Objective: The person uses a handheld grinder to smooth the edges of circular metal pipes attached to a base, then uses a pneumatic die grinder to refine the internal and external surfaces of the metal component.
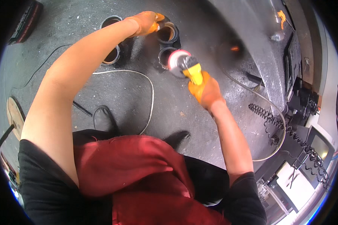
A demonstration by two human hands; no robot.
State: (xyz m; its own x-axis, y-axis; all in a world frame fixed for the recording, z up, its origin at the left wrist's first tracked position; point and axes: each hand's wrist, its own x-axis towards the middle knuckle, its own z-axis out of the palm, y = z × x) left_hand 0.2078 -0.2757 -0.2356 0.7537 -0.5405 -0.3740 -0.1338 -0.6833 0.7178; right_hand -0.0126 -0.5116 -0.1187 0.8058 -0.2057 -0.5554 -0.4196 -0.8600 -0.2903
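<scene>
My right hand (207, 90) clasps yellow sander (194, 72);
left hand (145, 24) curls at round black fitting (169, 33), hold unclear; open gritty floor (172, 101) nearer me

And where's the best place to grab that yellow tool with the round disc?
Probably its yellow body, coming from the near side, opposite the round disc: it's narrower than the disc, and the right hand grips there.

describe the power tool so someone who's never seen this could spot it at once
Start at the grey floor beyond the red apron. There, the orange-gloved right hand grips the power tool. Its yellow body and round, red-edged disc set it apart from the black rings nearby.
</scene>
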